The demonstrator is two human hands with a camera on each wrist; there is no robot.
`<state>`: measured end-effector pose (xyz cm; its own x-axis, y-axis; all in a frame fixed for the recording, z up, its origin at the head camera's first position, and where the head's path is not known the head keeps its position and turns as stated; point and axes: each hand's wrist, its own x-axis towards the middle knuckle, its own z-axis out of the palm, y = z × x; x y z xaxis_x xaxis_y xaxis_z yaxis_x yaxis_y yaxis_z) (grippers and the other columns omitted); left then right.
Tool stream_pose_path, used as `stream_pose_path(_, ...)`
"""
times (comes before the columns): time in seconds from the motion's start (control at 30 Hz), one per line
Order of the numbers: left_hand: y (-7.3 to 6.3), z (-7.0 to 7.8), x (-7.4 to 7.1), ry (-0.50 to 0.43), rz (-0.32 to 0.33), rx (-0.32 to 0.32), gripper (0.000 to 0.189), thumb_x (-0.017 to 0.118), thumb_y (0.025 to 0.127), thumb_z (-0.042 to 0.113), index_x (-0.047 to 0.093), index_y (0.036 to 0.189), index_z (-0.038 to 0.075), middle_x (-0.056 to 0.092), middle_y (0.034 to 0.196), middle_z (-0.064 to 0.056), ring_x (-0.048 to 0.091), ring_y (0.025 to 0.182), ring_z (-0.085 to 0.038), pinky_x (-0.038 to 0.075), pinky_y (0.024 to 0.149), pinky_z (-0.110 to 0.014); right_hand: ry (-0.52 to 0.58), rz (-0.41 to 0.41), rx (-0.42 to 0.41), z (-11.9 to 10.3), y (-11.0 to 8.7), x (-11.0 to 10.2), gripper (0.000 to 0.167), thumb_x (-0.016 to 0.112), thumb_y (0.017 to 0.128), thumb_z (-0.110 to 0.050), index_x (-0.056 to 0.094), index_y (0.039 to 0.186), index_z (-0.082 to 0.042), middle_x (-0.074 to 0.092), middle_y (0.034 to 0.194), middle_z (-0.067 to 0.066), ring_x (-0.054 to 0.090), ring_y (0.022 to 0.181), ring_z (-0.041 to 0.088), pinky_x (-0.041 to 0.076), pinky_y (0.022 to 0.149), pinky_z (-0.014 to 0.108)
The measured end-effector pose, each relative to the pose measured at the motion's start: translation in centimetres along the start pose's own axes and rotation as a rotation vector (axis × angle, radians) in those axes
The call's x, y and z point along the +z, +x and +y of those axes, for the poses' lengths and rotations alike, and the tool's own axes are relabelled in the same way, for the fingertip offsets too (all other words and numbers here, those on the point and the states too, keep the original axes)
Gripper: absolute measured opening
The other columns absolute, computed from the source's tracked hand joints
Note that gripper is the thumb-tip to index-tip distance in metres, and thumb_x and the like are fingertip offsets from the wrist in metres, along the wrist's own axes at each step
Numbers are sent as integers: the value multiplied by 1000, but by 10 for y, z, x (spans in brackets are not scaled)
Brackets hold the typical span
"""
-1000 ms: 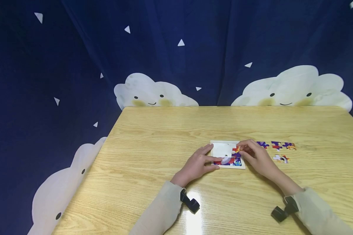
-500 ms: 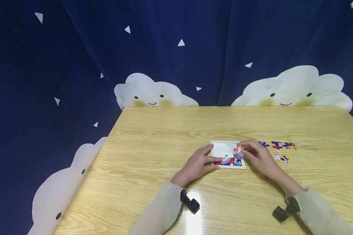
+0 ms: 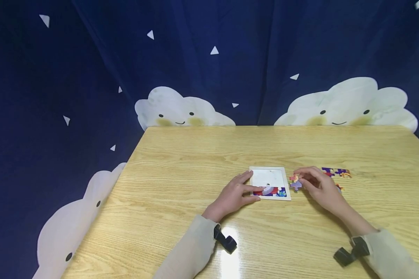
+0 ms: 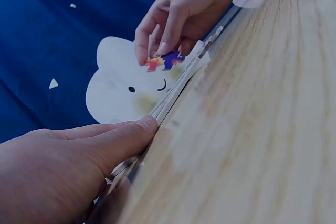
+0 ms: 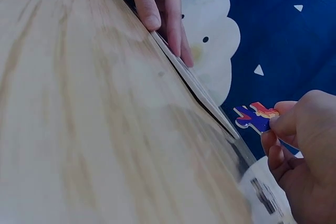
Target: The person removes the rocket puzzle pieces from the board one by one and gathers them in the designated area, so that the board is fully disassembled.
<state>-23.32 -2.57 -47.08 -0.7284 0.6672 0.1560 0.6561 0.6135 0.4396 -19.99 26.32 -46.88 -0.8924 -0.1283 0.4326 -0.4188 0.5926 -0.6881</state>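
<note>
My right hand (image 3: 322, 190) pinches a jigsaw puzzle piece (image 3: 295, 183) between thumb and fingers, just right of the puzzle tray. Red, yellow and purple show on the piece, which is held up off the table in the right wrist view. The white-edged puzzle tray (image 3: 269, 168) lies flat. Along its near side runs a row of fitted colourful pieces (image 3: 281, 192); the rest of its bed is bare white. Spread over the tray's left side, my left hand (image 3: 232, 193) rests with its fingers out and the thumb at the near edge (image 4: 148, 124).
Loose puzzle pieces (image 3: 344, 173) lie on the wooden table (image 3: 195, 155) at the right, some partly hidden behind the right hand. A dark blue curtain (image 3: 195, 69) with white clouds and triangles hangs behind the table.
My right hand has lifted the pinched piece out of the tray's right side and carried it rightward past the rim. The left hand stays in place.
</note>
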Motion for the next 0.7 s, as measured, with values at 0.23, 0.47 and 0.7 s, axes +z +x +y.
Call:
stream_pose_path(0.23,0,0,1,-7,-4,-8,35,66,91,41,66,126,33,34,159,-9,29,150,-23,28,124,-42,-2,31,27,8,-8,-13,27,62,90,8,66,114,-2,60,106,-18,55,85,-11,47,68,4)
stream_pose_path(0.47,1,0,1,-10,0,-12,35,66,91,41,66,126,33,34,159,-9,29,150,-23,28,124,-42,-43,58,55,16,-16,-25,23,62,91,5,66,112,-3,54,101,-24,49,73,-6,43,58,11)
stream_pose_path(0.7,1,0,2,-12,0,-7,35,66,91,41,67,125,33,34,159,-9,28,151,-23,27,124,-43,-79,79,47,21,-25,-38,25,61,92,5,66,114,-3,56,97,-27,47,73,-5,40,57,11)
